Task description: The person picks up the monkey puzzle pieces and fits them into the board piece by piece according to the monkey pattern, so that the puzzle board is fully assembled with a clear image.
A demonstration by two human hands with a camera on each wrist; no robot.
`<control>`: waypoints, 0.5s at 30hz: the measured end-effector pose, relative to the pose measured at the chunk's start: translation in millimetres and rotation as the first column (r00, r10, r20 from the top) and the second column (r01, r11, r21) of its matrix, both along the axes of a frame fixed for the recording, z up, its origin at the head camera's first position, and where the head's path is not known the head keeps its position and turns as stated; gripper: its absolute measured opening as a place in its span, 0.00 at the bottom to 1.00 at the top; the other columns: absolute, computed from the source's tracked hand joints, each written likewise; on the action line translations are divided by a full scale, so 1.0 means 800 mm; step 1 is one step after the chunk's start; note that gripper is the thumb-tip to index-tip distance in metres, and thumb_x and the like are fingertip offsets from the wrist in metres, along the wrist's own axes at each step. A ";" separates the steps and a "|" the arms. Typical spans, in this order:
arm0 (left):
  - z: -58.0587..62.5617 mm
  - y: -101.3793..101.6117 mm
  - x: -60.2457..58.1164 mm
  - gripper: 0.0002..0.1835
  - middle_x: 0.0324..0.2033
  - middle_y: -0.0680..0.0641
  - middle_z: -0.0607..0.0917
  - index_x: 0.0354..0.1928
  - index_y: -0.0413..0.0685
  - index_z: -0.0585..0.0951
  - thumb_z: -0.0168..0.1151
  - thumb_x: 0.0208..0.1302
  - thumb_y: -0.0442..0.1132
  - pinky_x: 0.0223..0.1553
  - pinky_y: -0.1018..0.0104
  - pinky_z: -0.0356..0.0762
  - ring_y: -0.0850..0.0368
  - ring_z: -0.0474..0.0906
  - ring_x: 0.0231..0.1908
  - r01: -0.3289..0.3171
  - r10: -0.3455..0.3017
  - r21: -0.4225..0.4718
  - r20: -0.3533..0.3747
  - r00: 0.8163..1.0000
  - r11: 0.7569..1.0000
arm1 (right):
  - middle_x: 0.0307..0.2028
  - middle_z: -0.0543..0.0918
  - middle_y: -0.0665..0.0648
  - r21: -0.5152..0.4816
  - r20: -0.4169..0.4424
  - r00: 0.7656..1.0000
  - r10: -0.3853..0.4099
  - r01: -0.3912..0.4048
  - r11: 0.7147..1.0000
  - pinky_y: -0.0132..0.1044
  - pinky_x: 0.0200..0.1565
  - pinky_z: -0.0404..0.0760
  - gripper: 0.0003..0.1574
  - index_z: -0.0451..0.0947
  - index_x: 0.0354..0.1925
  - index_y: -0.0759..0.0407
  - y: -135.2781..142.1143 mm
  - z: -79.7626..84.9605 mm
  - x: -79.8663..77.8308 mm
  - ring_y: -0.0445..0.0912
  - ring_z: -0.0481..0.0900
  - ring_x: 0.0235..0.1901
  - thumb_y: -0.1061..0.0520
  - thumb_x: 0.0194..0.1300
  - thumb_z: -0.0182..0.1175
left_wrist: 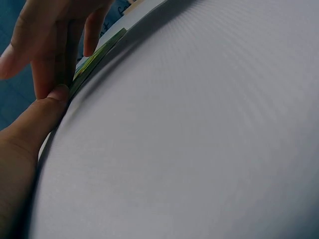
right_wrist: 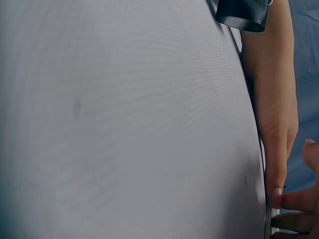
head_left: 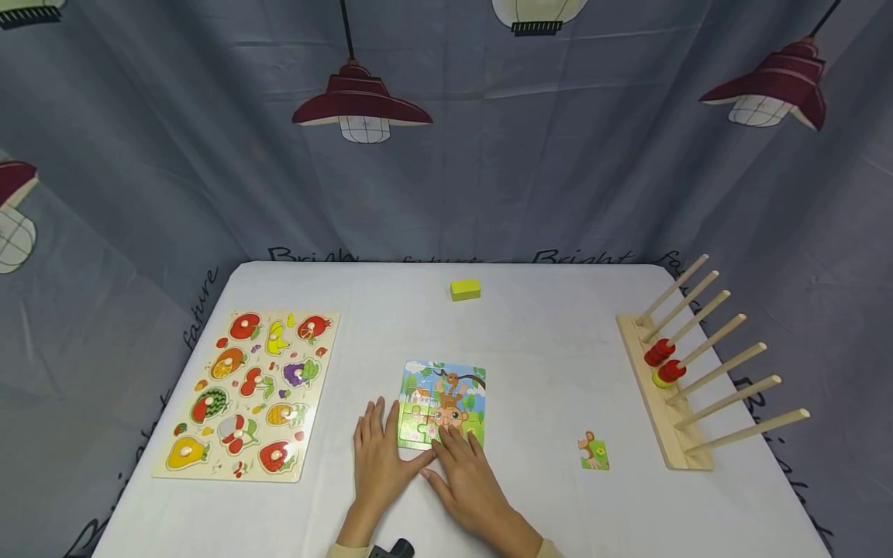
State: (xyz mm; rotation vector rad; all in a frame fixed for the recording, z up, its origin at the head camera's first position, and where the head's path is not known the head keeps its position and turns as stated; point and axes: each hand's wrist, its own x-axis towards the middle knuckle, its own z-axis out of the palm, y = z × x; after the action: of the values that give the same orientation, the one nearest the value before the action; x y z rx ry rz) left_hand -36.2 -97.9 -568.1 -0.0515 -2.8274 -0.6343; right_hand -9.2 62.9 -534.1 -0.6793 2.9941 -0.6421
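A jigsaw puzzle [head_left: 460, 380] with a monkey picture lies flat on the table, its pieces fitted side by side. My left hand [head_left: 377, 461] lies along its left side, fingers fairly straight and thumb stretched along the lower edge. Fingertips of my right hand [head_left: 470, 484] touch the puzzle's lower edge near the monkey's face and partly cover it. In the left wrist view, the left thumb [left_wrist: 42, 114] meets the right hand's fingers beside the thin green edge of the puzzle [left_wrist: 102, 52]. A loose puzzle piece [head_left: 594, 452] with a small brown animal lies to the right.
A fruit puzzle board [head_left: 317, 403] lies at the left. On the right stands a wooden peg rack [head_left: 652, 403] with red and yellow beads on two slanting pegs. A yellow-green block [head_left: 465, 290] sits at the back. A dark wrist device [head_left: 394, 549] shows by the left forearm.
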 end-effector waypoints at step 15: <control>-0.003 0.000 -0.001 0.59 0.64 0.35 0.62 0.64 0.43 0.64 0.59 0.34 0.77 0.65 0.45 0.45 0.41 0.49 0.68 -0.007 0.007 0.001 0.000 1.000 1.000 | 0.59 0.72 0.55 -0.126 -0.052 0.995 -0.089 0.082 0.989 0.54 0.62 0.62 0.29 0.75 0.53 0.57 0.017 -0.003 -0.004 0.50 0.66 0.62 0.39 0.66 0.46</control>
State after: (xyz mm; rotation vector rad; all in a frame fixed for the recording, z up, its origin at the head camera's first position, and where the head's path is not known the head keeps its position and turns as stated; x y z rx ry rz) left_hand -37.3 -97.5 -570.3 -0.0421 -2.8258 -0.6346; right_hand -12.7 76.4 -536.2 -0.5859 3.0712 -0.8331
